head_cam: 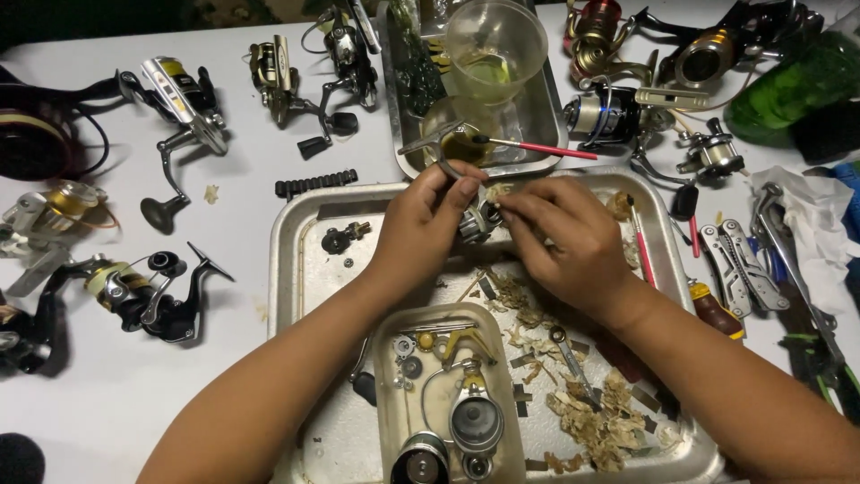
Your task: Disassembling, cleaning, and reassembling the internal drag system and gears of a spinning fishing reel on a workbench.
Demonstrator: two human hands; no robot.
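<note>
At the centre of the frame, the left hand [425, 224] is closed around a small metal reel part [477, 221], thumb and fingers pinching it from the left. The right hand [564, 237] meets it from the right, its fingertips pressed against the same part (whether they pinch something tiny there cannot be told). Both hands hover over a large metal tray [296, 260] scattered with dirty paper scraps [600, 417] and one small wrench [566, 350].

In the lower centre, inside that tray, sits one clear plastic tub [387, 403] holding loose reel pieces, among them a spool [476, 421].

A second metal tray [537, 116] lies at the upper centre, carrying one clear plastic cup [495, 45] and one red-handled brush [537, 147].

On the white table [134, 394] to the left, five fishing reels can be counted, the nearest being a black one [143, 291] at the left middle. At the right edge lie one folding multi-tool [739, 264] and one green bottle [793, 85] in the upper right corner.
</note>
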